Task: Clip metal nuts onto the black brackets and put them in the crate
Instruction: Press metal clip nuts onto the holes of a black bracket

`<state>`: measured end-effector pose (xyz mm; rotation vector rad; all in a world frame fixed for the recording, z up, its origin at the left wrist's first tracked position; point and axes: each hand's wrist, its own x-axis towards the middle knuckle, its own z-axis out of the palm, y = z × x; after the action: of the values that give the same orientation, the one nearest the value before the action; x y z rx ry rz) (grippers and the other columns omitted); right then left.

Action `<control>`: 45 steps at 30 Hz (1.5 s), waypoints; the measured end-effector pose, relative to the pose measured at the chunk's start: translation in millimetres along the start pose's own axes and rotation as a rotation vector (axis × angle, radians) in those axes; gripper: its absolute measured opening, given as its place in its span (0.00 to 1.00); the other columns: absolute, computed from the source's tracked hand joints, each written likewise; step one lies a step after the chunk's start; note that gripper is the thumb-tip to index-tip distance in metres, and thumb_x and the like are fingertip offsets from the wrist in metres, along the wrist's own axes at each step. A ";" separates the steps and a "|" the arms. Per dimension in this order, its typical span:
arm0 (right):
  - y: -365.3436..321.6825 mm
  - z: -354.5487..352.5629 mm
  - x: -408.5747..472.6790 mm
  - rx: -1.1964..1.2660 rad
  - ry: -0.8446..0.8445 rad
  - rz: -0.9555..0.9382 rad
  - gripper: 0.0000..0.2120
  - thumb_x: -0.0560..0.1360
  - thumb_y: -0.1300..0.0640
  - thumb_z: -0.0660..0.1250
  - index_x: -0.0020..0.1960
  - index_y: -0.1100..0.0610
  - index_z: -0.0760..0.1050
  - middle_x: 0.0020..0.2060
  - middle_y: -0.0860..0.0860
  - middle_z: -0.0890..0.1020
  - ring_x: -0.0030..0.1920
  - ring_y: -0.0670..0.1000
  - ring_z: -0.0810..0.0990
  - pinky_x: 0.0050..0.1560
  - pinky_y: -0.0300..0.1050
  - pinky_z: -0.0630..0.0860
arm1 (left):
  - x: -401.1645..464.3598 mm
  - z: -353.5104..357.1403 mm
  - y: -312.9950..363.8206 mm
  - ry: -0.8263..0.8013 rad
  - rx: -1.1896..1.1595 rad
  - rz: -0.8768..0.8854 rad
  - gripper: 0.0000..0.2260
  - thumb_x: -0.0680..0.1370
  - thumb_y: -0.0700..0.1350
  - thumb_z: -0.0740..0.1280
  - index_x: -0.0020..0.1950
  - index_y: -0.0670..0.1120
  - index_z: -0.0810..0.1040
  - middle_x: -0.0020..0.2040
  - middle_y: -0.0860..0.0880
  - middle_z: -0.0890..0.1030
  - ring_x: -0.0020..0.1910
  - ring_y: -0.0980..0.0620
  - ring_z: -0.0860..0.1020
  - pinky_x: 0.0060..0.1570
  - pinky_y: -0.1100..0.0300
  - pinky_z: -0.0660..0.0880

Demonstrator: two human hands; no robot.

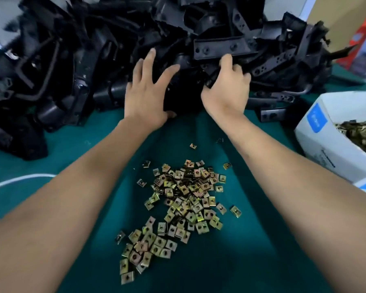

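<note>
Left hand (145, 96) splayed flat, right hand (225, 89) clutching a black bracket (222, 48) | tangled bracket pile (93, 60) could slide onto clip nuts (178, 199) below

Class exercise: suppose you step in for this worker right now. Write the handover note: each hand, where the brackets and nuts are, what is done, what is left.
Left hand: open, fingers spread, resting on the near edge of the black bracket pile.
Right hand: fingers curled round a bracket at the pile's front, not yet lifted clear.
Loose metal nuts lie heaped on the green table, between the forearms. More nuts fill the white box at the right.
Done: no bracket with a nut clipped on is visible.
Left: pull a bracket free, clip on nuts, put it in the crate, which is out of view.
</note>
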<state>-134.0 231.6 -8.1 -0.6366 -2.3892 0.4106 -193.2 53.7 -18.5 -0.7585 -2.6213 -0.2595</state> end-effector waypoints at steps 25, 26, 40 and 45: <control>-69.2 -68.2 -81.0 1.143 -0.221 -0.282 0.15 0.80 0.58 0.67 0.57 0.70 0.75 0.53 0.62 0.81 0.57 0.58 0.81 0.64 0.59 0.76 | -53.2 -32.0 16.2 0.369 -0.448 0.064 0.37 0.76 0.47 0.67 0.81 0.35 0.59 0.80 0.39 0.65 0.79 0.40 0.64 0.76 0.42 0.63; -73.8 -65.8 -88.9 1.185 -0.336 -0.218 0.18 0.81 0.56 0.65 0.61 0.71 0.74 0.58 0.64 0.80 0.62 0.60 0.79 0.69 0.61 0.73 | -56.4 -35.6 21.1 0.284 -0.447 -0.008 0.31 0.78 0.43 0.59 0.81 0.35 0.58 0.79 0.37 0.65 0.78 0.38 0.65 0.75 0.40 0.64; -54.0 -26.4 -122.8 0.171 -0.709 -0.533 0.23 0.73 0.36 0.73 0.56 0.53 0.80 0.51 0.49 0.78 0.54 0.51 0.75 0.53 0.46 0.71 | -127.0 -40.9 -36.3 -0.030 0.047 -0.423 0.26 0.71 0.39 0.67 0.70 0.43 0.73 0.59 0.37 0.78 0.58 0.33 0.72 0.55 0.45 0.69; -55.7 -28.9 -130.9 0.190 -0.733 -0.572 0.10 0.77 0.50 0.75 0.49 0.53 0.77 0.45 0.49 0.74 0.46 0.50 0.72 0.45 0.43 0.64 | -123.5 -37.6 -35.9 -0.016 -0.032 -0.453 0.29 0.71 0.40 0.67 0.73 0.46 0.72 0.63 0.39 0.76 0.62 0.35 0.70 0.59 0.47 0.67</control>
<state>-44.3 118.9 -26.4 0.3658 -2.9964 0.6829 -105.0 -45.1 -39.2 -0.1650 -2.7811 -0.4224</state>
